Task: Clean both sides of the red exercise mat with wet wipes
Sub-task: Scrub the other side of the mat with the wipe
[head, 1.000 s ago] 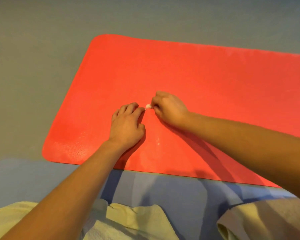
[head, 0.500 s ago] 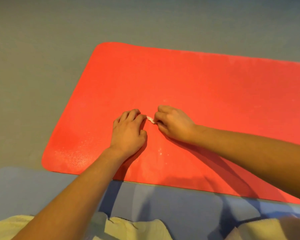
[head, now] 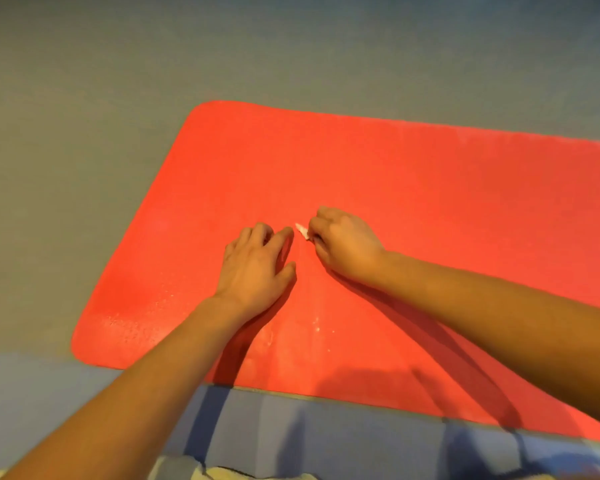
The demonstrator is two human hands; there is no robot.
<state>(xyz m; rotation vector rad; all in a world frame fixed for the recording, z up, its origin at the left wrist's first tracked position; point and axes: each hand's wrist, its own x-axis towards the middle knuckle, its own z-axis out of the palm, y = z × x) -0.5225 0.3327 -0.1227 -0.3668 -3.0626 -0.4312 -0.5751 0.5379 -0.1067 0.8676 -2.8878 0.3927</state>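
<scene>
On the grey floor, spread flat with one face up: mat, near long edge meeting a blue pad.

Well short of done, at a guess. Speckled with pale droplets or residue around the near-left corner and along the near edge, so likely wetted or wiped in that part only. Plainer and more even across the far half and off to the right. No telling about the underside, hidden against the floor. Left to do, most likely: finishing this face, flipping, then repeating on the other.

Toward the left end of the mat, roughly midway across: both grips, close together.

Left grip: palm down, fingers loosely spread and resting on the mat, holding nothing. Seemingly pinning the surface.

Right grip: fingers curled, pinching a wipe, seen only as a small white tip poking out toward the left grip. Wipe down at the mat surface, just beside the left forefinger tip. Touching it or a shade apart, cannot tell which. Amount of wipe tucked inside the curled fingers: unknown. Probably worth opening it out wider before any broad strokes.
</scene>
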